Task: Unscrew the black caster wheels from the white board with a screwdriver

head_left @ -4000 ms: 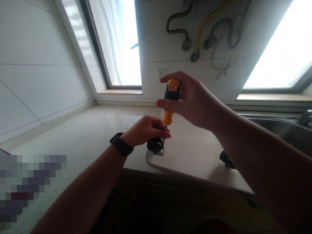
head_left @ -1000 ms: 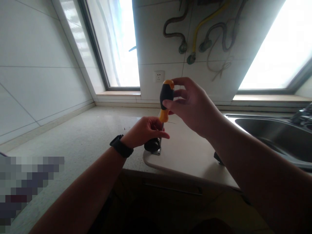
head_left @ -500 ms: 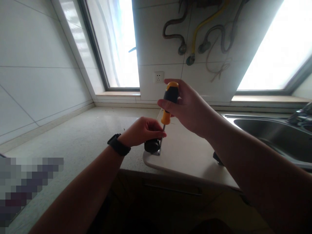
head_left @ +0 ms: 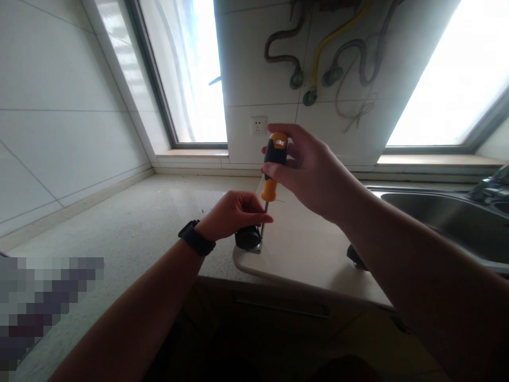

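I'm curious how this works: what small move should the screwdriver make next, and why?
Probably a slight turn of the screwdriver: the right hand holds its handle, the left hand has fingers at the shaft, and the shaft reaches down to the metal plate.

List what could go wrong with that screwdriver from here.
The screwdriver seems slightly tilted, so its tip might slip and scratch the white board. The fingers of the left hand are at the shaft, just above the metal plate, so a slip might nick them.
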{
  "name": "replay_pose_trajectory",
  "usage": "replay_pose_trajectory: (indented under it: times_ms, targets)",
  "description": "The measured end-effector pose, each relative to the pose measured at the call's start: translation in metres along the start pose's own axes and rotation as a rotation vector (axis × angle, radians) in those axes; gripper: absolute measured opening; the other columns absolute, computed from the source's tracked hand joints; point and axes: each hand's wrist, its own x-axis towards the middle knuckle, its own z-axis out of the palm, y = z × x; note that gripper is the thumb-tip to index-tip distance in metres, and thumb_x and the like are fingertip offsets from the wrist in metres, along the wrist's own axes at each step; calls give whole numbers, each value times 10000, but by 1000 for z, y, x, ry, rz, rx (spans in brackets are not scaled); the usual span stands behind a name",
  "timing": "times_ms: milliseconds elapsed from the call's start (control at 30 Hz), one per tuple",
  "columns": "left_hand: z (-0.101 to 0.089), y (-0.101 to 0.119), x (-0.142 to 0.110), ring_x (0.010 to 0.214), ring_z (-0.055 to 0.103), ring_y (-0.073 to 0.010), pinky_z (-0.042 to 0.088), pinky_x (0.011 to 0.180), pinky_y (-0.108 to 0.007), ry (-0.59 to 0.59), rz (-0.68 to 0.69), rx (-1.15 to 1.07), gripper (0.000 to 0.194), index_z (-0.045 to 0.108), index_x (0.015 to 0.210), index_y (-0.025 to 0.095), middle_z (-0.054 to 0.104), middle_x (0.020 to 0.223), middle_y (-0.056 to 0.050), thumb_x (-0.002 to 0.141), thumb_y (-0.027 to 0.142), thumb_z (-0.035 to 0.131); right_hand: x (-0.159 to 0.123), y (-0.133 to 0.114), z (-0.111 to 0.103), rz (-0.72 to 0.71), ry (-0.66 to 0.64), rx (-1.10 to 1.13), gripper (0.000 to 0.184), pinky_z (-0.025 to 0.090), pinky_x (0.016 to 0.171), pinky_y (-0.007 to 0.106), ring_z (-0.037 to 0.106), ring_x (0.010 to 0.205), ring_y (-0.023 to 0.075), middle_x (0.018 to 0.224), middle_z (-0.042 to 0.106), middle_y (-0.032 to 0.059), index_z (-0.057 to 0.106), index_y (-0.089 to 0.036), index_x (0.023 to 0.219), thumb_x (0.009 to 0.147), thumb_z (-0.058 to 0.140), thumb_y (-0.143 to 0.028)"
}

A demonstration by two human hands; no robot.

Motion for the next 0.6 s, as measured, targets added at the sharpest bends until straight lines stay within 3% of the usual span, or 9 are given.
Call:
replay_pose_trajectory:
  times_ms: [100,267,467,600]
  targets:
    - [0,1,0,624,598,-82,479,597,-216,3,7,0,323,651,742,132,672,701,2,719,356,882,1,-5,-1,30,10,-57,610,585,734,388,636,840,187,1136,636,40,534,-283,1395,821,735,-331]
    - [-1,2,0,637,604,-84,499,617,-219,-1,2,4,306,667,769,132,676,724,4,710,336,888,4,-1,-2,24,45,-10,602,600,756,409,656,852,200,1089,648,50,560,-250,1358,806,762,-381]
    - [-7,2,0,941,717,-146,560,855,-276,-280,-73,-85,265,739,1118,134,769,1057,-116,918,303,696,6,5,1,56,81,41,563,603,763,404,673,881,203,1082,651,67,516,-242,1372,830,668,-232]
    - [-8,1,-1,909,731,-155,564,851,-283,-252,-96,-97,257,763,1064,126,785,995,-116,887,311,738,8,1,2,56,70,57,504,577,772,389,653,878,194,1045,658,57,547,-219,1339,838,602,-200]
